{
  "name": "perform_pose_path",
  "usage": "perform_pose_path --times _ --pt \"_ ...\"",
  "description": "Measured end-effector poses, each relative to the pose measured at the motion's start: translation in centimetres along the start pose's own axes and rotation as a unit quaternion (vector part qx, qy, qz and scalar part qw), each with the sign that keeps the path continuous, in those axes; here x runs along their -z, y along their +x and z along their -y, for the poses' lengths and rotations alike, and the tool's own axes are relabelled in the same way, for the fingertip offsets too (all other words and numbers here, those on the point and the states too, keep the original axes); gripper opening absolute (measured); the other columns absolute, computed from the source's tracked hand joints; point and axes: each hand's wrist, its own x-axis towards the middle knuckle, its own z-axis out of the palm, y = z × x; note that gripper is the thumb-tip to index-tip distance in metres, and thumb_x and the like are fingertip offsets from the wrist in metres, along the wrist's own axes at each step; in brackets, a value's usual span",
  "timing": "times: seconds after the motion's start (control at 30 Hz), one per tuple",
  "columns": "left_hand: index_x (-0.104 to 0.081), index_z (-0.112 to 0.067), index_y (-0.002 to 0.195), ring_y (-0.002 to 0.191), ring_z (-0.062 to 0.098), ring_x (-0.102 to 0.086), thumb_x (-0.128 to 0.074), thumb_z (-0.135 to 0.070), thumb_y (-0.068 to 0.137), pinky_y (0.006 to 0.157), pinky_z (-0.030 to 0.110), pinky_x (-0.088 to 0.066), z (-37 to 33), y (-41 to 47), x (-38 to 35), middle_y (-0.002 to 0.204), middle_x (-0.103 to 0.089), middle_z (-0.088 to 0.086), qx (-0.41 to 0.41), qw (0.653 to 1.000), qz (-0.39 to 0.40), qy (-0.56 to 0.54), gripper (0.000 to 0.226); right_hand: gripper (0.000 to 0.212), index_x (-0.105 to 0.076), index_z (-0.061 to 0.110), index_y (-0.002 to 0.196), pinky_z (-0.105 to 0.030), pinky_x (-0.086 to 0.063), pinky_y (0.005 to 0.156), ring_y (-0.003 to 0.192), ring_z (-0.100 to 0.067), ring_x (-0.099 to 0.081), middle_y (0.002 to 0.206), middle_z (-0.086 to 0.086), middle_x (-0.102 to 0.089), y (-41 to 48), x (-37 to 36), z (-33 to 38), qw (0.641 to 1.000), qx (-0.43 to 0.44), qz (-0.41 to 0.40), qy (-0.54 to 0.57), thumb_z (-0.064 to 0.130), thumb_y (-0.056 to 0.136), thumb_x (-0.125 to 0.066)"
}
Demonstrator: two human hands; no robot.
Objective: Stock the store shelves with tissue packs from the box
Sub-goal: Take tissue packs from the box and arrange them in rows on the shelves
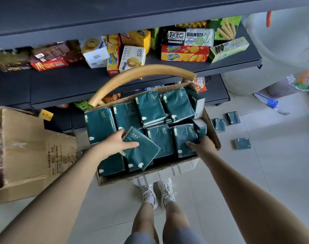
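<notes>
Head view: left hand grips tilted tissue pack; right hand grips neighbouring pack in box.

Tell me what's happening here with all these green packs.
A person stands over an open cardboard box filled with dark green tissue packs. Their left hand grips one tilted pack lying on top of the others. The right hand reaches in among the packs at the box's right side; whether it grips one is unclear. Three loose packs lie on the floor beside the box. The shelves ahead show only biscuit boxes.
</notes>
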Motion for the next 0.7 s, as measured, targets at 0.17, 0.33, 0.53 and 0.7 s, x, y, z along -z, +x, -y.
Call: perform_pose_path --times 0.17,0.33,0.53,0.7 --pt "-0.051 -0.016 0.119 0.108 0.017 -0.054 -0.07 -0.03 0.083 0.093 0.028 -0.037 0.7 -0.1 -1.6 0.114 -0.059 -0.003 0.025 0.994 -0.026 -0.102 0.043 0.042 -0.052 0.018 0.088 -0.038 -0.041 0.086 0.083 -0.021 -0.055 0.082 0.002 -0.059 -0.2 -1.0 0.1 0.998 0.018 0.012 -0.055 0.053 0.074 -0.07" --pt "-0.054 -0.02 0.112 0.106 0.021 -0.059 -0.072 -0.034 0.081 0.102 0.038 -0.042 1.0 -1.1 -2.0 0.116 -0.063 0.002 0.047 0.981 -0.089 -0.164 0.038 0.029 -0.054 0.015 0.082 -0.026 -0.042 0.056 0.066 -0.015 -0.054 0.071 0.001 -0.055 -0.6 0.5 0.2 0.994 0.044 0.059 0.076 0.034 0.077 -0.076" --pt "-0.058 -0.022 0.111 0.108 0.021 -0.057 -0.073 -0.044 0.077 0.103 0.041 -0.041 -2.2 -4.4 -0.1 0.115 -0.063 -0.002 0.01 0.963 -0.165 -0.214 0.044 0.018 -0.064 0.01 0.087 -0.023 -0.055 0.066 0.075 -0.02 -0.064 0.086 -0.008 -0.068 -2.0 6.2 1.9 0.966 0.084 0.124 0.212 0.019 0.078 -0.076" --pt "-0.057 -0.022 0.112 0.108 0.024 -0.058 -0.074 -0.054 0.069 0.1 0.047 -0.044 -6.3 -8.8 3.1 0.112 -0.064 -0.001 -0.044 0.933 -0.257 -0.249 0.056 0.031 -0.063 0.007 0.101 -0.036 -0.057 0.076 0.084 -0.024 -0.066 0.091 -0.008 -0.067 -3.8 12.3 8.8 0.947 0.18 0.122 0.237 0.024 0.079 -0.076"
